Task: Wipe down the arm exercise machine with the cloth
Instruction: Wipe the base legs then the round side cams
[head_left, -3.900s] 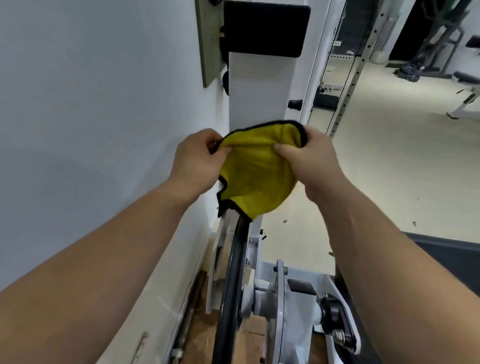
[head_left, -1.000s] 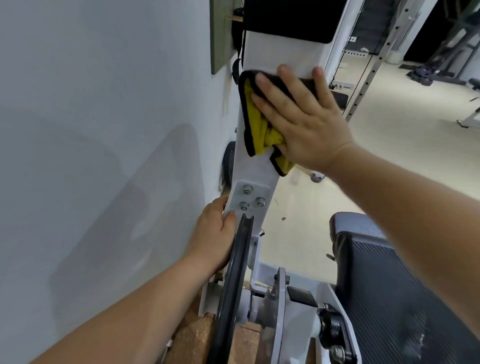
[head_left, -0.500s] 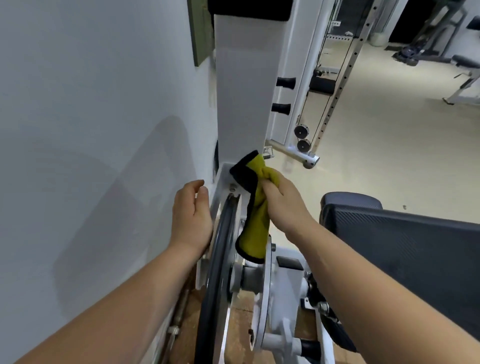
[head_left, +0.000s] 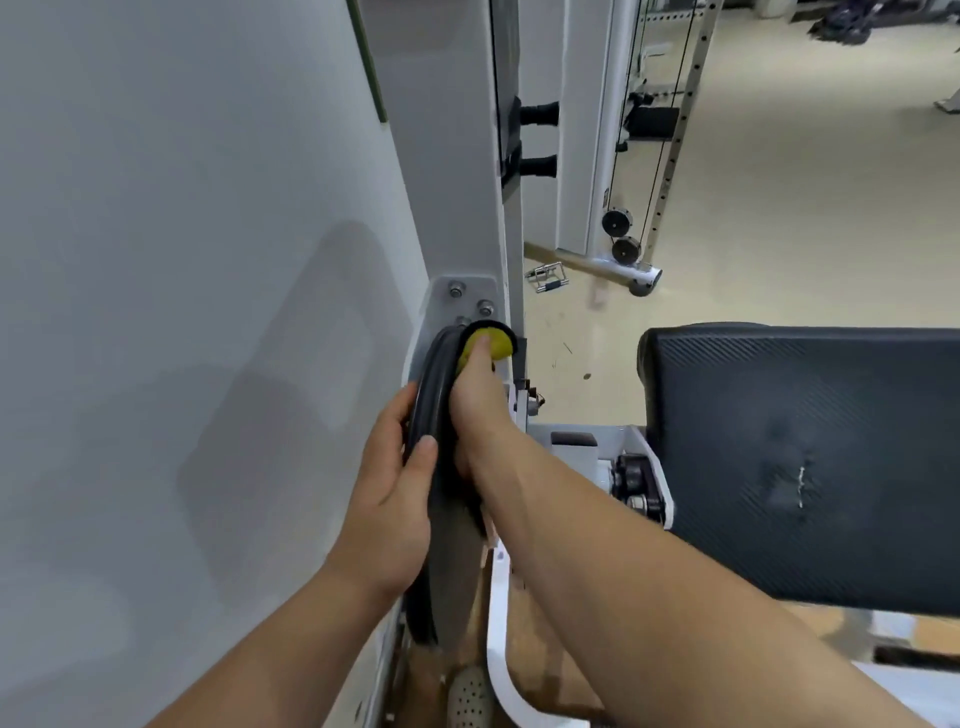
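Yellow cloth (head_left: 498, 347) against black wheel (head_left: 435, 384)

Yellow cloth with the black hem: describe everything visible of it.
Only a small wad of the yellow black-hemmed cloth shows, soft-looking and bunched, against the top of the dark grooved wheel, just below the bolted white bracket. The right hand grips it, one fingertip lying across the yellow; the rest is hidden.

A pale wall (head_left: 182, 260) fills the space left of your left hand (head_left: 389, 499). Beyond your right hand (head_left: 475, 410), a white cable tower (head_left: 576, 156) with two black pulleys (head_left: 616, 222) stands on beige floor (head_left: 805, 208), a metal handle (head_left: 548, 278) lying beside it.
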